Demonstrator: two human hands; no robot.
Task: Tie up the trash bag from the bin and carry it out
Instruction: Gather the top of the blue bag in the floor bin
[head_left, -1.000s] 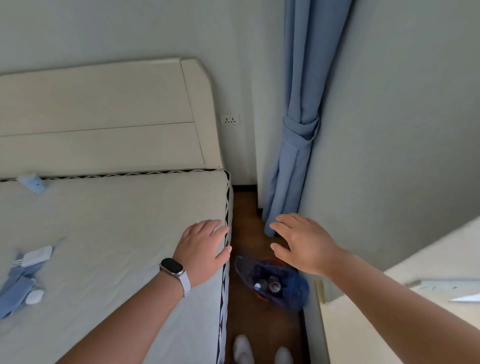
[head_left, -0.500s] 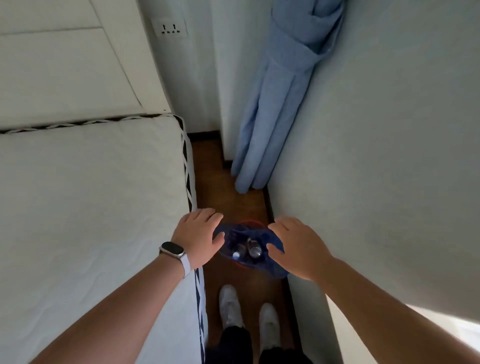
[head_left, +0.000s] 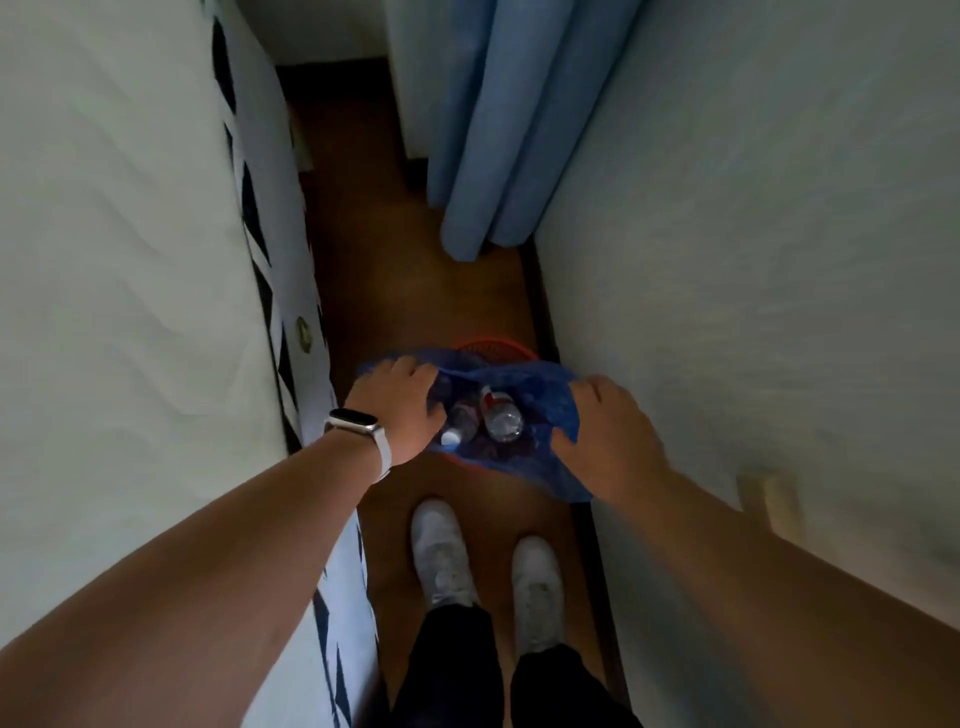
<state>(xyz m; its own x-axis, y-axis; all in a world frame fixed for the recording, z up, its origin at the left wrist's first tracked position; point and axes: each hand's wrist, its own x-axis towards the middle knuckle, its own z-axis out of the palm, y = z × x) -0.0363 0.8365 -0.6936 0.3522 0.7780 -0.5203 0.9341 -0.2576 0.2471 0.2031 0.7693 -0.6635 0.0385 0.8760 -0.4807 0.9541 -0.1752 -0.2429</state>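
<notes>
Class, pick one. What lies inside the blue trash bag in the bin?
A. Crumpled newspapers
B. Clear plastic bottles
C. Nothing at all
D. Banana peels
B: clear plastic bottles lie in the open blue trash bag, between the left hand and right hand.

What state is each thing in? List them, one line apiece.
Trash bag: mouth open, untied, in the bin.
Bin: upright on the floor, lined.
Bottles: lying inside the bag.
Left hand: closed on the bag's left rim.
Right hand: closed on the bag's right rim.
Curtain: gathered, hanging to the floor.
Watch: strapped on the left wrist.
</notes>
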